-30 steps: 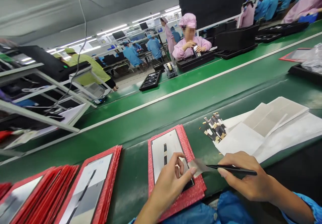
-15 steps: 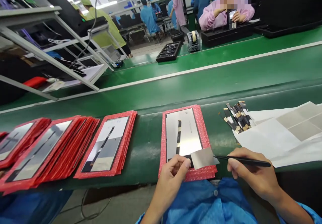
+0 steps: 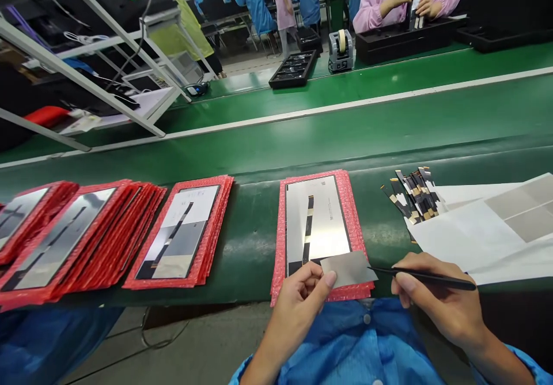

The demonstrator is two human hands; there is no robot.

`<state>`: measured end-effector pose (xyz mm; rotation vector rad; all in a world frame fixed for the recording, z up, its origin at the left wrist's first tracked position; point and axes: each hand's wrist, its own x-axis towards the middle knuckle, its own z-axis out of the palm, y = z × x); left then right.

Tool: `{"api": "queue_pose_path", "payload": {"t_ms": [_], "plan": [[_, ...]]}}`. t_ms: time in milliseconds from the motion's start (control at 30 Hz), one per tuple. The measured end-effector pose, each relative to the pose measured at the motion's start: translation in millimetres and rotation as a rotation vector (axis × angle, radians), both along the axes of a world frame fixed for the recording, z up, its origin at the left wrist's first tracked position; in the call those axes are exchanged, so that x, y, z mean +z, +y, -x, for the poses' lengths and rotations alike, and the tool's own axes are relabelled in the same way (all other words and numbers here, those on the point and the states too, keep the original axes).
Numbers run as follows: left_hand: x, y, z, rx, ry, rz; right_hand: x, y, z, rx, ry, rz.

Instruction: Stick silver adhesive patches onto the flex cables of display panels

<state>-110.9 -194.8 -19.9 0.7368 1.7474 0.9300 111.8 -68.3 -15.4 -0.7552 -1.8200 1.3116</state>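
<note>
My left hand (image 3: 305, 293) pinches the left end of a thin grey rectangular sheet (image 3: 348, 268) between thumb and fingers. Closed around black tweezers (image 3: 440, 278), my right hand (image 3: 440, 298) has their tips at the sheet's right edge. A clear strip seems to show at that edge; whether the tips grip it I cannot tell. Beneath the sheet lies a silvery display panel (image 3: 330, 218) with a dark flex cable (image 3: 308, 223) along its middle. The panel rests on a stack of red bubble-wrap bags (image 3: 352, 218); its lower part is covered by my left hand and the sheet.
Stacks of panels on red bubble wrap (image 3: 177, 232) stand to the left. At right are a pile of flex cables (image 3: 417, 195) and white paper (image 3: 466, 235) with grey sheets. A tape dispenser (image 3: 341, 51) and black tray (image 3: 294, 69) sit across the green bench (image 3: 242, 137), near a person in pink.
The grey sheet has shifted slightly left over the panel, with the left thumb now overlapping its end. The tweezers stay at its right edge. The camera view has tipped a little downward.
</note>
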Motion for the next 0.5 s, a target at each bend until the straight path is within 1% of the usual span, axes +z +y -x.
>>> {"api": "queue_pose_path", "payload": {"t_ms": [100, 200, 367, 500], "plan": [[3.7, -4, 5, 0.031, 0.090, -0.010, -2.5, 0, 6, -0.016, -0.009, 0.034], [7.3, -8, 11, 0.046, 0.206, -0.059, -8.6, -1, 12, -0.020, -0.067, 0.064], [5.4, -14, 17, -0.015, 0.412, -0.142, -24.2, -8, 17, -0.018, -0.177, 0.131], [3.0, -16, 18, -0.034, 0.525, -0.177, -30.4, -12, 18, -0.017, -0.214, 0.127]]}}
